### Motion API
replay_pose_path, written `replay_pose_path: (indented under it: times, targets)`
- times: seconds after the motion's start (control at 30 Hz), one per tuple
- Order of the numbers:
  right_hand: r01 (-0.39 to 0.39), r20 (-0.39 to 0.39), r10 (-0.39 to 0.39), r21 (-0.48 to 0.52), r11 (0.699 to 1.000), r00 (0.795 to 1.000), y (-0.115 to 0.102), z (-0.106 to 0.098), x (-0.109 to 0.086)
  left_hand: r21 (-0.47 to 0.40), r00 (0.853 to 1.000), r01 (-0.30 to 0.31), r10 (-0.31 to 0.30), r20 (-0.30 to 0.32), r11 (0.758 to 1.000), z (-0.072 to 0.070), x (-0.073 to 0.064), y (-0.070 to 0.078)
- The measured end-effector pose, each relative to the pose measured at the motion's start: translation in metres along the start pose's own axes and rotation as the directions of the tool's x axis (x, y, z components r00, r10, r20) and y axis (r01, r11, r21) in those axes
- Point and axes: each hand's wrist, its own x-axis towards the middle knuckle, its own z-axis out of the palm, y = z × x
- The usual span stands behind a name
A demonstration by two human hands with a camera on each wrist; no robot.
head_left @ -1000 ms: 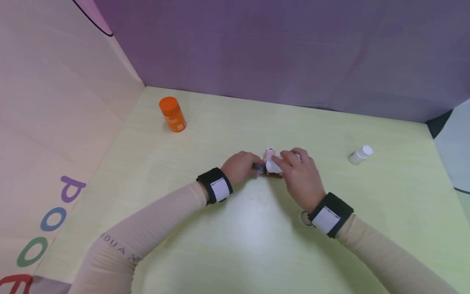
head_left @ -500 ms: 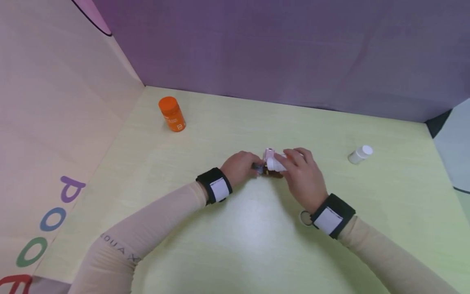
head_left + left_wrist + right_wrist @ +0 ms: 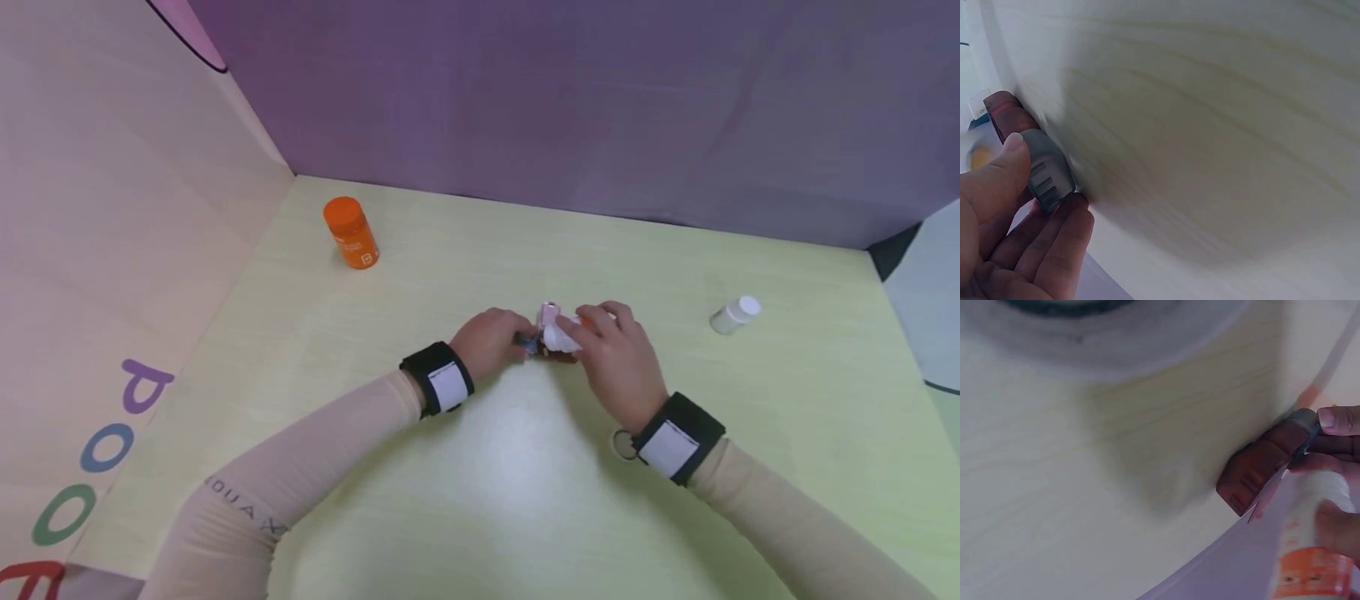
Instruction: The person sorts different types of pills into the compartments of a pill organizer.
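Observation:
In the head view my left hand (image 3: 491, 342) pinches the grey end of a small grey-and-brown plastic piece (image 3: 1050, 169) between thumb and fingers. Its brown part (image 3: 1260, 462), with slots near its end, points away from that hand and lies close over the table. I cannot tell what the piece is. My right hand (image 3: 622, 367) grips a white bottle with an orange label (image 3: 1310, 572), tilted, its white end (image 3: 557, 337) right over the brown part. A small pinkish rectangular thing (image 3: 550, 313) shows just behind it. The fingers hide much of the bottle in the head view.
An orange jar (image 3: 352, 233) stands at the back left. A small white bottle (image 3: 736, 315) is on the right side of the table (image 3: 480, 500). Near my right wrist lies a pale ring-shaped item (image 3: 618, 450). A purple backdrop (image 3: 555, 100) rises behind the table.
The white bottle in my right hand has turned slightly, more of its ridged white end showing half a second ago. The right wrist shifted a little; the left hand stays put.

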Motion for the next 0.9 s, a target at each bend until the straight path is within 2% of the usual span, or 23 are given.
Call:
replay_pose_path:
  times: [0.37,0.6,0.77,0.9]
  targets:
    - [-0.024,0.065,0.026,-0.021,0.999,0.998,-0.001,-0.002,0.001,-0.006,1.0,0.013,-0.013,-0.006,1.0,0.002,-0.001,0.0]
    - [-0.135,0.051,0.132,0.07,0.988,0.99,0.001,-0.005,-0.003,-0.02,1.0,0.015,-0.015,-0.014,1.0,0.002,-0.002,0.001]
    - [-0.236,0.079,0.224,0.209,0.949,0.971,0.002,-0.012,-0.008,-0.002,1.0,-0.005,0.004,-0.021,1.0,0.001,-0.002,0.002]
    - [-0.323,0.141,0.291,0.343,0.882,0.946,-0.001,-0.02,-0.014,0.025,1.0,-0.011,0.012,-0.023,1.0,0.001,-0.001,0.003]
